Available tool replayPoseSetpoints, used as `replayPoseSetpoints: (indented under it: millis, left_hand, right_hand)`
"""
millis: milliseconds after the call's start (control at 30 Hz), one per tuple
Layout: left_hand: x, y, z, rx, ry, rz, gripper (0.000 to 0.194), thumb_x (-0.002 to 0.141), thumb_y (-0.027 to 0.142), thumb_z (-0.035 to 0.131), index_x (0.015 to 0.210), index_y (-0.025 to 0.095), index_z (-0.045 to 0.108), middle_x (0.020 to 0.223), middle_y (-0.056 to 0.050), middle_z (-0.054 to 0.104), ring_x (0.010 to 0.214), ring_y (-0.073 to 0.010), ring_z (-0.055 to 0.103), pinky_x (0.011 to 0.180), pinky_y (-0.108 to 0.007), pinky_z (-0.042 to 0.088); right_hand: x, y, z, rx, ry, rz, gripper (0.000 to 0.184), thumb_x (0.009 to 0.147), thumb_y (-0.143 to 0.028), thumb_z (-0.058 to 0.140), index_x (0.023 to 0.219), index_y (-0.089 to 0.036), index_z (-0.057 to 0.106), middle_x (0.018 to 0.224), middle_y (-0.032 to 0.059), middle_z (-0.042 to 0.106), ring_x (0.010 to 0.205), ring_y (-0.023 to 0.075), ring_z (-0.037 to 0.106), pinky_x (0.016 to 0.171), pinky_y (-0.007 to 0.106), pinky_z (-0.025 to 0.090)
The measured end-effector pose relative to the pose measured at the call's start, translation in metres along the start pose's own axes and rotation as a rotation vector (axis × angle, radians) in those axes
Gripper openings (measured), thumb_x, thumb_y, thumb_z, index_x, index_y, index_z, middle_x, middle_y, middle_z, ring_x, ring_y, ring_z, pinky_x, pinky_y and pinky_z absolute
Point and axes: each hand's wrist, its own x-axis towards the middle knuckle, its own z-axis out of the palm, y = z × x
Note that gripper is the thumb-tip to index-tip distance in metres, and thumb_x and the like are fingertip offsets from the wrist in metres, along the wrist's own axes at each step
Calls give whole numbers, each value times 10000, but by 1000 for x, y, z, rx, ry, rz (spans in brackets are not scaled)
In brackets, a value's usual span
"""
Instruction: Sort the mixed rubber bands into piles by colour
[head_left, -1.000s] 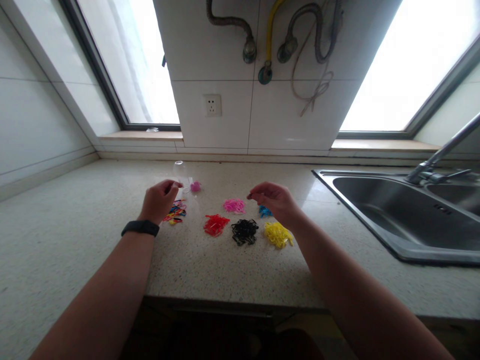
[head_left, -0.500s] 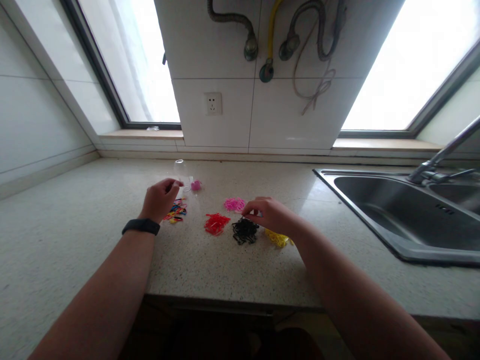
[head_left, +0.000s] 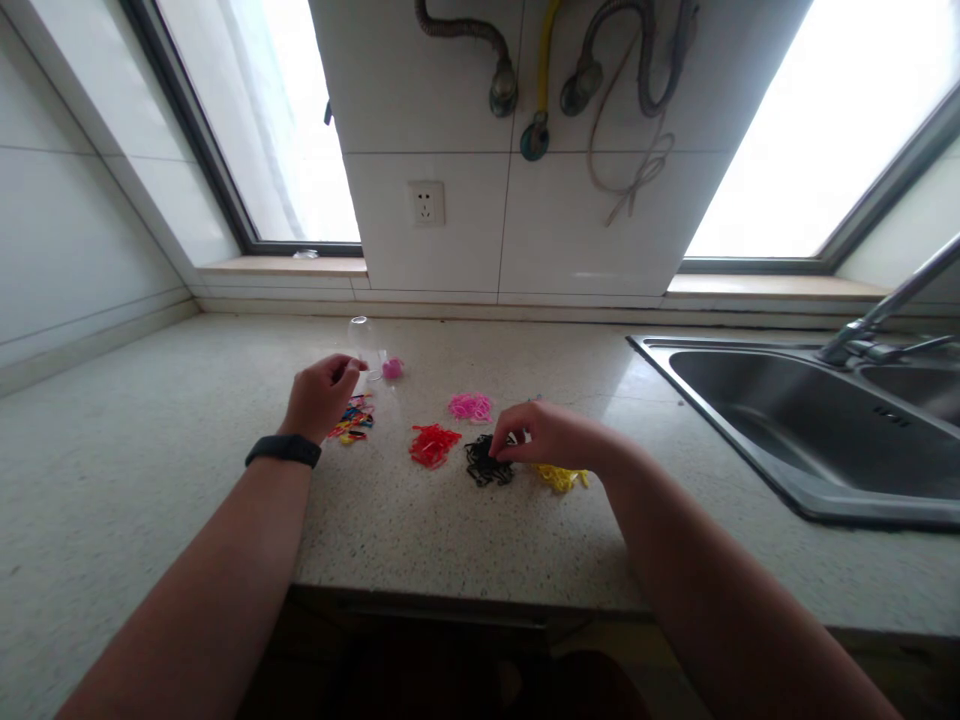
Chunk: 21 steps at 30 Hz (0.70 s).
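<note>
My right hand [head_left: 536, 435] reaches into a pile of small black rubber bands [head_left: 480, 474], thumb and fingertips pinched on it. My left hand [head_left: 324, 390] is closed, thumb against the curled fingers; what it holds, if anything, is too small to make out. Just below that hand lies a mixed pile of coloured bands [head_left: 358, 418], partly covered by it. A clear plastic cup [head_left: 361, 338] stands behind my left fingers. Red bands [head_left: 433, 446], pink bands [head_left: 470, 407] and yellow bands [head_left: 561, 479] form separate piles around the black one; my right hand partly overlaps the yellow pile.
A pink object [head_left: 392, 369] sits beside the cup. The speckled countertop [head_left: 420, 540] runs to a tiled wall [head_left: 435, 255] with a socket [head_left: 426, 204] and hoses. To the right is a steel sink [head_left: 787, 430] with a faucet [head_left: 862, 335].
My right hand has lowered slightly, its fingertips moving from the black pile's upper edge into its middle. My left hand has stayed almost still.
</note>
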Motion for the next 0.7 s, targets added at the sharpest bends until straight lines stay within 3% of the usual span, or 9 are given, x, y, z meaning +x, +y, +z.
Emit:
replayPoseSetpoints:
  millis: [133,400,567,700]
  left_hand:
    - [0,1,0,15,-2,-5,337,887,384,498,897,175,762,579,14,576,541,-134,493,560,-257,343]
    - [0,1,0,17,-15,-14,331,884,383,507,907,171,761,606,10,600,543,-129,488,561,-253,340]
    - [0,-1,1,17,-22,-14,335,881,380,505,907,167,762,596,13,590,555,-131,496,574,-247,349]
    - [1,-2,0,18,-13,-14,347,883,384,498,928,167,766,652,-1,638,578,-133,516,583,-245,363]
  right_hand:
    - [1,-2,0,-15,-53,-71,136,824,-160,713,894,-239,799,877,26,715,791,141,638,738,268,476]
    - [1,3,1,-39,-68,-51,162,795,-144,748,918,-238,796,891,30,700,815,148,635,798,278,482]
    - [1,3,-4,-29,52,-56,128,836,-165,698,942,-193,764,929,50,700,847,146,619,784,270,464]
    - [1,14,-7,-64,258,51,143,865,-233,649,952,-174,745,835,36,666,707,126,546,654,265,423]
